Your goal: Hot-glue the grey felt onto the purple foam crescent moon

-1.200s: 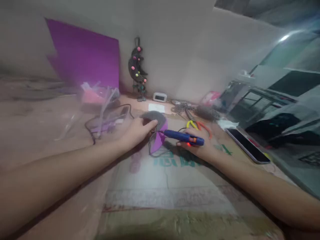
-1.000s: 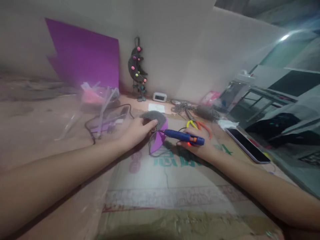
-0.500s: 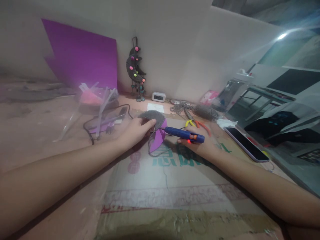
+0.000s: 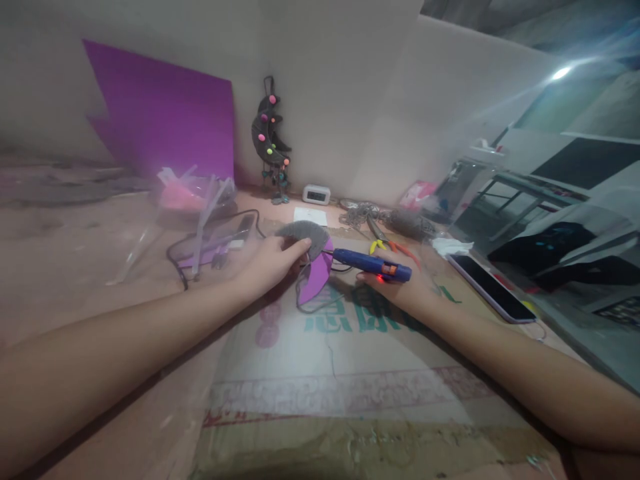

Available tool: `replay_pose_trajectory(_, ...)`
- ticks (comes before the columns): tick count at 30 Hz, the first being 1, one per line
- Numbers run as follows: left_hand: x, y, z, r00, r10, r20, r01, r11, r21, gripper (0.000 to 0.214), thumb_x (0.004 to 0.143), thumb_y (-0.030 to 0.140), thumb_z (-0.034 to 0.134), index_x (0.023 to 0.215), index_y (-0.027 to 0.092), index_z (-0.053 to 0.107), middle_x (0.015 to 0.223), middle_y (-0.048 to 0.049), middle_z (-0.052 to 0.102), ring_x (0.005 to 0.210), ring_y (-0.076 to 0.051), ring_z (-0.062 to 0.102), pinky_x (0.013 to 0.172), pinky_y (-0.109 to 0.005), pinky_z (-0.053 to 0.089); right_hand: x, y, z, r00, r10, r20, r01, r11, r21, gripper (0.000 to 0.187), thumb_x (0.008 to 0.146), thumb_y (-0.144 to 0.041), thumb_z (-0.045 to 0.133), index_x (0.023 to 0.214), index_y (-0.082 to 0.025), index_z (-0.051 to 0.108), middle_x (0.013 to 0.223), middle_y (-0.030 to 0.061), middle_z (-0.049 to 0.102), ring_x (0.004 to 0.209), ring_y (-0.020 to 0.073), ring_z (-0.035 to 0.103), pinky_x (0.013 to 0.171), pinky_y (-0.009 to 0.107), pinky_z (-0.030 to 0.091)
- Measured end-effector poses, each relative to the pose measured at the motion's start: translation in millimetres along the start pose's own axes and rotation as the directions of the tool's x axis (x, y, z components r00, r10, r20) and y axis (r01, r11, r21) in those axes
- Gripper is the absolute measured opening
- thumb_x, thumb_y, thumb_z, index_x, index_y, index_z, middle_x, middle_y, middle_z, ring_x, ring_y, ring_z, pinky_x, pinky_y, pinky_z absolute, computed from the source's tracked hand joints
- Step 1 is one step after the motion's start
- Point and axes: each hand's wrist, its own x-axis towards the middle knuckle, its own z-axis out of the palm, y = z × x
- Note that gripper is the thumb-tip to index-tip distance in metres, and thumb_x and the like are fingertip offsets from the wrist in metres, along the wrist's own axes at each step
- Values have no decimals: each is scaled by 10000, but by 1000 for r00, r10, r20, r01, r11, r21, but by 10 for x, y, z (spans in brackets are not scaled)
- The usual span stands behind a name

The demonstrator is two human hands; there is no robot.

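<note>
My left hand (image 4: 273,263) is closed on a crescent-shaped craft piece (image 4: 316,267), purple on one face and partly covered with grey fuzzy material at the top. My right hand (image 4: 400,293) grips a blue hot glue gun (image 4: 373,265) with an orange trigger and a red light lit. Its nozzle points left at the crescent's inner edge. Both hands rest over a flattened cardboard sheet (image 4: 340,360) with green print.
A purple foam sheet (image 4: 165,113) leans on the wall beside a finished dark moon ornament (image 4: 270,140). A small clock (image 4: 316,194), pliers (image 4: 387,243), grey wire coils (image 4: 400,223), a phone (image 4: 490,287), a black cable (image 4: 210,240) and plastic bags (image 4: 195,193) lie around.
The glue gun has shifted slightly up and right, its nozzle still at the crescent. My left hand keeps its hold on the piece.
</note>
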Motion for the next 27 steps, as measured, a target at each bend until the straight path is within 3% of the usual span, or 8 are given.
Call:
replay_pose_trajectory(9, 8, -24, -12, 999, -43, 17, 43, 999, -7, 388, 832, 486, 545, 605, 171, 547, 529, 14, 509, 477, -112, 454, 493, -249, 318, 6, -70, -35, 998, 70, 0, -70, 996, -50, 237, 766, -376, 667, 658, -209, 538, 591, -30, 518, 569, 129, 479, 562, 260, 369)
replay_pose_trajectory(27, -1, 5, -5, 1000, -13, 21, 13, 1000, -23, 393, 824, 492, 551, 610, 162, 555, 530, 18, 494, 483, -109, 441, 495, -245, 322, 29, -13, -29, 994, 79, -70, -81, 996, -28, 316, 766, -462, 672, 653, -222, 501, 610, -3, 530, 600, 165, 504, 576, 296, 376)
